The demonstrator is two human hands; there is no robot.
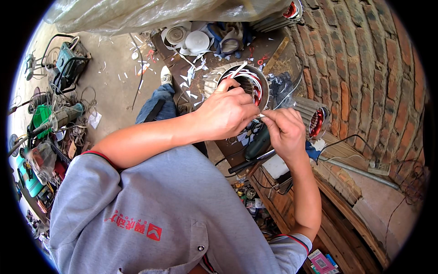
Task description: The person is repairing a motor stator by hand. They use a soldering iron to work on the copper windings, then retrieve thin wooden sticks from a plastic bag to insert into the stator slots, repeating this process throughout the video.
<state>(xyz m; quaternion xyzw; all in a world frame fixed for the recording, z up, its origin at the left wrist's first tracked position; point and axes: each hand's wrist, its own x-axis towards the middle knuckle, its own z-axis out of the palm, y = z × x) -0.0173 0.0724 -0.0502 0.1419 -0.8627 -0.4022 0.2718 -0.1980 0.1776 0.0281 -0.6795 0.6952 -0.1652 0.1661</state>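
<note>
A ribbed metal motor stator (pixel 211 82) lies on the workbench with its round opening toward me. Inside its rim show red wire windings (pixel 258 97) and white insulating strips (pixel 237 70). My left hand (pixel 232 109) is over the near side of the opening, its fingers curled at the windings; what they grip is hidden. Just right of it, my right hand (pixel 286 130) pinches a thin white strip (pixel 261 115) between thumb and forefinger, close to the left fingertips. Beneath my hands lies a dark green tool (pixel 258 144) with a black part beside it.
A second stator (pixel 303 106) with red windings sits to the right, near a brick wall (pixel 365 68). White tape rolls (pixel 197 42), work gloves (pixel 228 37) and paper scraps lie beyond. Clear plastic sheeting (pixel 146 16) hangs at the top. Machines (pixel 70 64) and clutter stand at left.
</note>
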